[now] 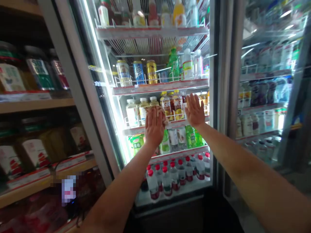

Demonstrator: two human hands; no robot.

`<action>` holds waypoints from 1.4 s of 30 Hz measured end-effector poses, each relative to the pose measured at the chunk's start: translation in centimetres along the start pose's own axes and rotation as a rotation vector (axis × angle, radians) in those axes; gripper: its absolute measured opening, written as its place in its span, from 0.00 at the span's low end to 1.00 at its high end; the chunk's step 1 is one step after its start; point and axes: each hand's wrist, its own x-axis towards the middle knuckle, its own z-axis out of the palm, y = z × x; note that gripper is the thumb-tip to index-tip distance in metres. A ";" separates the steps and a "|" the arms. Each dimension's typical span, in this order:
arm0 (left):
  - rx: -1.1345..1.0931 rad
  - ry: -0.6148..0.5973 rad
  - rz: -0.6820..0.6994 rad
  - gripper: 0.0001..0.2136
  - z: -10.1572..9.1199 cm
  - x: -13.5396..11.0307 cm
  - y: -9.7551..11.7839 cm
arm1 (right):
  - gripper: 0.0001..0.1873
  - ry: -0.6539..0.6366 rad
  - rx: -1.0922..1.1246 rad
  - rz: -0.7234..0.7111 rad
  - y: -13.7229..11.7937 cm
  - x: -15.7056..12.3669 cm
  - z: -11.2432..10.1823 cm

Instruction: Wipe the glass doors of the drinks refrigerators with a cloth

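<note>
My left hand presses a crumpled brownish cloth flat against the glass door of a drinks fridge. Much of the cloth is covered by the palm and fingers. To its right, my right hand lies on the glass with the fingers stretched out and nothing in it. Behind the glass, between the two hands, stand iced tea bottles with yellow caps. Pale bottles with white caps are to the left of the cloth.
Cans and a green bottle stand on the shelf above. Red-capped water bottles fill the fridge floor. A metal door frame and another glass cooler are at right; wooden shelves with jars flank the left.
</note>
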 end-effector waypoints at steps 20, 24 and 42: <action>0.030 -0.161 0.436 0.27 -1.1 16.2 -1.5 | 0.31 0.165 -0.048 -0.060 0.0 -0.8 0.7; 0.034 -0.136 0.286 0.28 -4.1 20.4 -5.1 | 0.33 0.106 -0.010 -0.034 -0.1 -0.8 0.5; 0.321 -0.084 -0.206 0.36 -12.4 21.5 -14.7 | 0.35 0.048 0.038 -0.009 0.0 -0.8 0.4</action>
